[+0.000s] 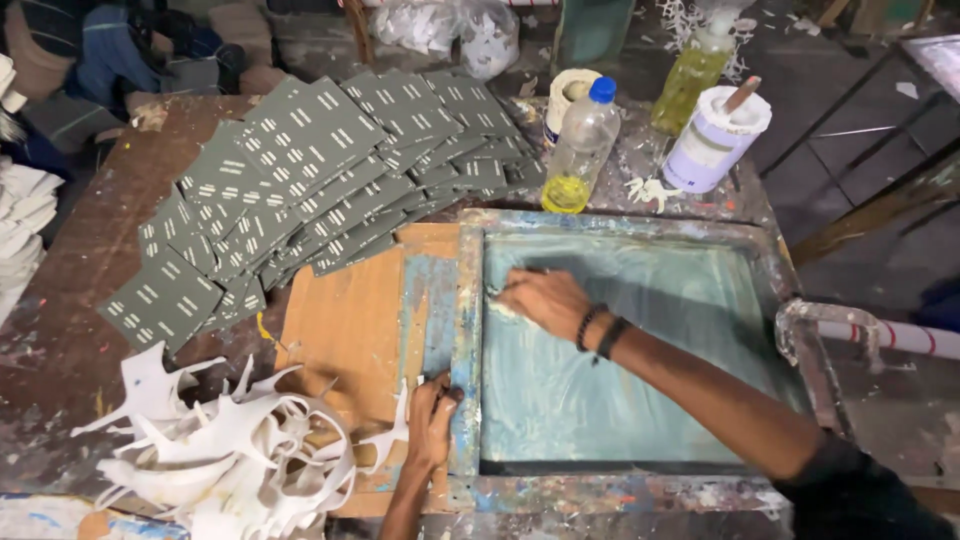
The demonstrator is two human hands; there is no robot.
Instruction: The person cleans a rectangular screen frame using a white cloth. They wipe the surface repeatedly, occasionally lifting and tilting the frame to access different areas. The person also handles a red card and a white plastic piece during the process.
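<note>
A paint-stained printing screen frame (466, 300) lies on the table, its mesh (640, 340) smeared pale blue-green. My right hand (545, 298) presses a small whitish wad against the mesh near the frame's upper left corner; two dark bead bracelets sit on its wrist. My left hand (432, 420) grips the frame's left bar near its lower end. A bare wooden board (345, 325) lies under the frame's left side.
Several dark green printed cards (310, 170) fan out at the back left. White cut-out scraps (230, 450) pile at the front left. A plastic bottle with yellow liquid (582, 145), a second bottle (690, 75) and a white tub (715, 140) stand behind the frame.
</note>
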